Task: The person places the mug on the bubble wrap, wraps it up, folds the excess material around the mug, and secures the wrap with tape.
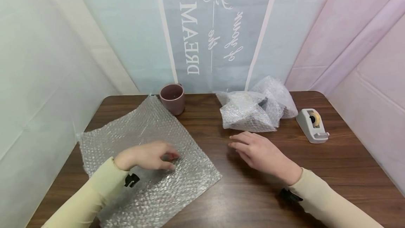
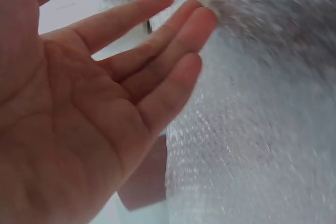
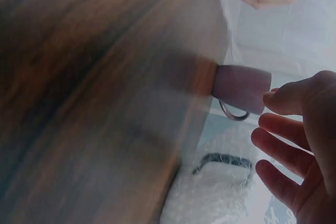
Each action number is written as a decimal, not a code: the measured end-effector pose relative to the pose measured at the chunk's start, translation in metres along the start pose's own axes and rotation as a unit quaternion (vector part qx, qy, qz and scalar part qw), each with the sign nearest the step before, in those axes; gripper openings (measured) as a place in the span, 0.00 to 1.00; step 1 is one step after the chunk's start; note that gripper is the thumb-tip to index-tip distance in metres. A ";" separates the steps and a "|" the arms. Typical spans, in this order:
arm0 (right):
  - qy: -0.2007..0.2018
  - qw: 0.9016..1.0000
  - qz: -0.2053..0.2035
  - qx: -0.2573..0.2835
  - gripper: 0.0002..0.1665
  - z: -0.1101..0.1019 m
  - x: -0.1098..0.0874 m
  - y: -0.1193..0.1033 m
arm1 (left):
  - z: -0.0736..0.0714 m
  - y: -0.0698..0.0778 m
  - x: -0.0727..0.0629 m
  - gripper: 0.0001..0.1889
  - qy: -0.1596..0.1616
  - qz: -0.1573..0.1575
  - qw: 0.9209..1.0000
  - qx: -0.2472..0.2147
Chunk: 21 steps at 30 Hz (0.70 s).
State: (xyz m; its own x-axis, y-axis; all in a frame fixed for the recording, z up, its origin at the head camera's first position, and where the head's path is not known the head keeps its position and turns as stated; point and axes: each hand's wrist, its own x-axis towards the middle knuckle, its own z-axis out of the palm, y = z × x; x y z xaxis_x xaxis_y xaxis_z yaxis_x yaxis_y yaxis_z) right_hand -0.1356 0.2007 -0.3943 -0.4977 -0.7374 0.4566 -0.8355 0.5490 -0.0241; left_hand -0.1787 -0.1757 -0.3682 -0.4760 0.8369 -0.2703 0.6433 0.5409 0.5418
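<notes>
A sheet of bubble wrap [image 1: 139, 133] lies spread over the left part of the table. Above it hovers my left hand [image 1: 152, 156], fingers loosely bent and nothing between them; the left wrist view shows its bare palm [image 2: 79, 103] beside the wrap [image 2: 252, 129]. My right hand [image 1: 257, 152] holds nothing over the bare wood, just in front of the bubble-wrapped bundles [image 1: 248, 112]. Behind the sheet's far corner stands a mauve mug [image 1: 174, 101], upright. In the right wrist view the mug [image 3: 241, 87] shows its handle, and a dark curved shape shows through a wrapped bundle [image 3: 220, 192].
A white tape dispenser [image 1: 311, 126] with a yellowish roll stands at the right, beside the bundles. The brown wooden table [image 1: 202, 207] has hanging cloth [image 1: 215, 27] behind it and pale sheets at both sides.
</notes>
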 end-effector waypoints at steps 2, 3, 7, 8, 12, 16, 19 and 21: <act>-0.008 1.000 -0.002 0.007 0.17 0.003 0.000 -0.002 | 0.002 0.002 0.006 0.20 -0.002 0.013 1.000 0.006; -0.012 1.000 -0.002 0.012 0.17 0.004 0.001 -0.004 | 0.003 0.003 0.008 0.20 -0.003 0.022 1.000 0.005; -0.033 0.998 0.011 0.044 0.17 0.008 0.003 -0.012 | 0.008 0.008 0.019 0.21 -0.011 0.046 0.999 0.006; -0.046 0.997 0.024 0.061 0.18 0.010 0.004 -0.015 | 0.009 0.009 0.022 0.21 -0.016 0.046 0.999 0.004; -0.129 0.977 0.102 0.139 0.25 0.015 0.009 -0.029 | 0.014 0.015 0.032 0.23 -0.031 0.025 0.999 -0.008; -0.198 0.947 0.178 0.178 0.35 0.021 0.013 -0.038 | 0.019 0.021 0.042 0.29 -0.039 0.017 0.999 -0.007; -0.210 0.940 0.220 0.155 0.42 0.025 0.015 -0.040 | 0.021 0.024 0.049 0.31 -0.044 0.023 0.999 0.001; -0.211 0.940 0.237 0.126 0.44 0.027 0.015 -0.039 | 0.020 0.025 0.052 0.31 -0.044 0.031 0.999 0.004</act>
State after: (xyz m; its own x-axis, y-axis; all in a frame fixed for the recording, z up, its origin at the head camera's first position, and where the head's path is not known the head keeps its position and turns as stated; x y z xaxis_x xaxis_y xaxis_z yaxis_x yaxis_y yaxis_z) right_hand -0.1168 0.1570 -0.4108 -0.8318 -0.5528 -0.0505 -0.4986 0.7839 -0.3700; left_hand -0.1755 -0.1166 -0.3847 -0.3813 0.8724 -0.3059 0.6743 0.4888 0.5535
